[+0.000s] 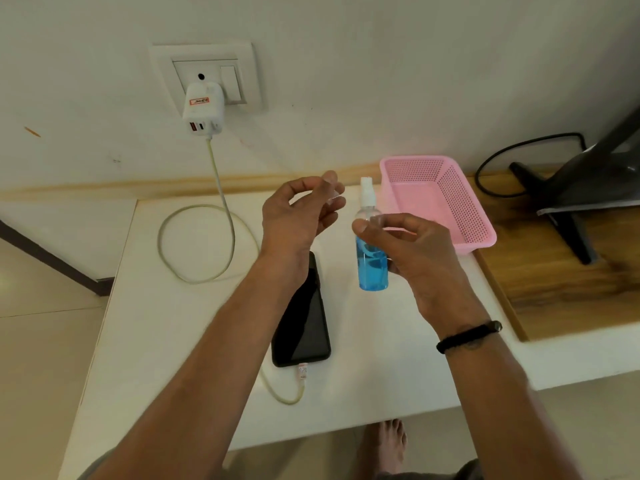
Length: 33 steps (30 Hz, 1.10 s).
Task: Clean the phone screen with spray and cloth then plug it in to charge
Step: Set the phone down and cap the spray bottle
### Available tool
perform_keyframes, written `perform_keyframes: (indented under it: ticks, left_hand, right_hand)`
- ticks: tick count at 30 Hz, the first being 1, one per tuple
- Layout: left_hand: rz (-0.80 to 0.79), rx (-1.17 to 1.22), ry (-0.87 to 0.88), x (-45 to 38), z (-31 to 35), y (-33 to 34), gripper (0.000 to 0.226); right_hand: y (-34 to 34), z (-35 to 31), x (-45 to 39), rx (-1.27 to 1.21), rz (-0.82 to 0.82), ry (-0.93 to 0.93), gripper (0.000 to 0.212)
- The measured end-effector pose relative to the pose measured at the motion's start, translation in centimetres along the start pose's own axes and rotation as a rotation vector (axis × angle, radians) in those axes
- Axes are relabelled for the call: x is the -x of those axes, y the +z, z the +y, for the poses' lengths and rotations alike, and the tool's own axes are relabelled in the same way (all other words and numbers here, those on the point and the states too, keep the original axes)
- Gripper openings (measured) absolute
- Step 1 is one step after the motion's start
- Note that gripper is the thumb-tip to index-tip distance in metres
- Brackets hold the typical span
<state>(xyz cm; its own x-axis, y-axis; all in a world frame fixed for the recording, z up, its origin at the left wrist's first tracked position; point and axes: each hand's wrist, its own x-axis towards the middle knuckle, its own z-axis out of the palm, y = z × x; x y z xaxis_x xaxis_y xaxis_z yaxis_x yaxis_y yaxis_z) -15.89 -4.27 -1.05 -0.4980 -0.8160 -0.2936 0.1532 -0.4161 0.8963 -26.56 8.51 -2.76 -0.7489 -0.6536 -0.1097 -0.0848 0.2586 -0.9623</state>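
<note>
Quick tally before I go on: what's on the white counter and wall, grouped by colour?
White: 2, the plastic charger adapter and its looped cable
Black: 1, the glossy slab phone
Blue: 1, the clear spray bottle of blue liquid
Pink: 1, the perforated plastic basket
Total: 5

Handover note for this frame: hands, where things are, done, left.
Right hand grips the spray bottle upright over the table.
Left hand pinches a small clear cap, apparently the bottle's.
Phone lies flat, screen up, cable plugged into it and running to the charger in the wall socket.
Pink basket sits behind the bottle. No cloth in view.
Done: cap apparently off. Left: spray, wipe; whether the screen was cleaned cannot be told.
</note>
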Motion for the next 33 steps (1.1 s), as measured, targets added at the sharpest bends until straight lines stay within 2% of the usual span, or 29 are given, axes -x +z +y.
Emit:
perform_keyframes:
  ticks: [5,8,12,14,16,18,22,24,30,33]
  left_hand:
    - [0.021,0.127,-0.038,0.4,0.4,0.3,0.035]
    - [0.028,0.151,-0.051,0.6,0.5,0.4,0.05]
    - [0.016,0.156,-0.05,0.7,0.5,0.3,0.053]
    - [0.002,0.128,-0.031,0.7,0.5,0.3,0.048]
    - [-0.012,0.088,0.003,0.5,0.3,0.3,0.033]
    - [-0.014,0.019,0.056,0.4,0.3,0.5,0.024]
    - [-0.032,-0.163,0.17,0.6,0.1,0.9,0.035]
    - [-0.032,-0.21,0.199,0.6,0.1,0.8,0.04]
    - [-0.057,-0.306,0.18,0.6,-0.1,1.0,0.053]
    - [-0.079,-0.318,0.157,0.6,-0.3,1.1,0.056]
  right_hand:
    - [1.1,-0.1,0.3,0.073,-0.09,-0.035,0.05]
    - [1.5,-0.2,0.6,0.096,-0.117,-0.049,0.039]
    - [1.6,0.0,0.6,0.131,-0.129,-0.053,0.029]
    - [1.7,0.1,0.6,0.141,-0.12,-0.046,0.033]
    - [1.7,0.0,0.6,0.16,-0.112,-0.044,0.04]
    - [1.6,0.0,0.6,0.175,-0.108,-0.04,0.039]
    - [1.5,0.2,0.4,0.179,-0.082,-0.037,0.036]
    - [1.4,0.2,0.4,0.188,-0.055,-0.056,0.044]
    - [1.4,-0.2,0.6,0.294,-0.06,-0.238,0.095]
    - [1.7,-0.2,0.8,0.339,-0.095,-0.301,0.097]
